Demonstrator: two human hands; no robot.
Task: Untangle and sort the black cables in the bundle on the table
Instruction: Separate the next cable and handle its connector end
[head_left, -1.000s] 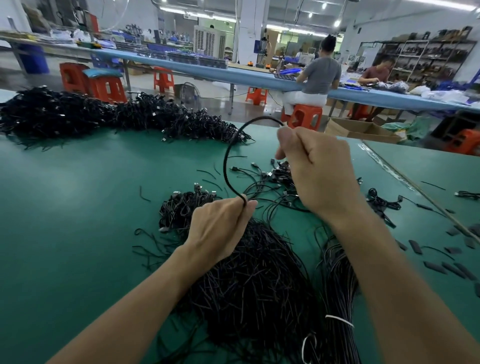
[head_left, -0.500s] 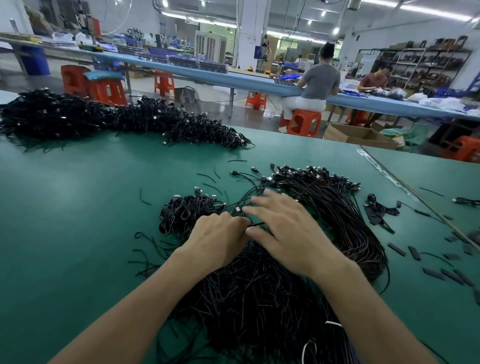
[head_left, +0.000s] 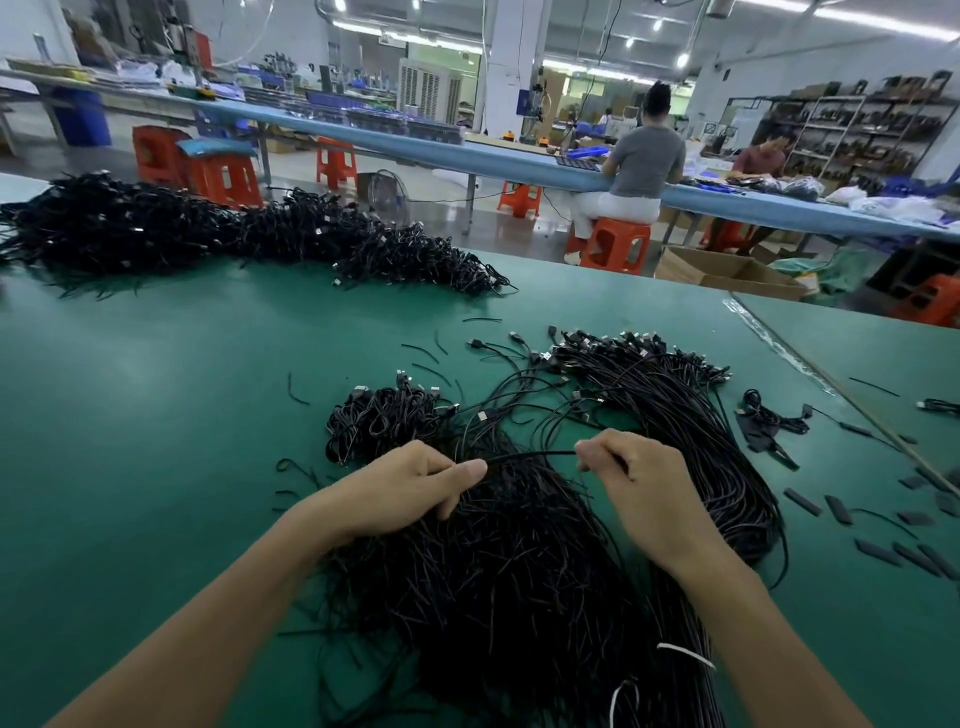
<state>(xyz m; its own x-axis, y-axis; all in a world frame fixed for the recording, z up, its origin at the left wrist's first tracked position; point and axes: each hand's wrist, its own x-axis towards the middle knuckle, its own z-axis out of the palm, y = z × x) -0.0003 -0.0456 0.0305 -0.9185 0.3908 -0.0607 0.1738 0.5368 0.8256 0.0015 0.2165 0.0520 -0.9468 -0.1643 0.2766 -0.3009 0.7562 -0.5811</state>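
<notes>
We hold one black cable (head_left: 531, 455) stretched taut between our hands, just above the tangled bundle (head_left: 493, 582) that lies on the green table (head_left: 156, 415). Our left hand (head_left: 410, 488) is curled, thumb and fingers pinching the cable's left end. Our right hand (head_left: 641, 483) is closed in a loose fist round the other end. To the right of the tangle lies a combed bundle (head_left: 685, 415) with its plugs fanned along the far edge, and a white tie (head_left: 685, 656) crosses it near us. A larger cable heap (head_left: 208, 234) sits far left on the table.
</notes>
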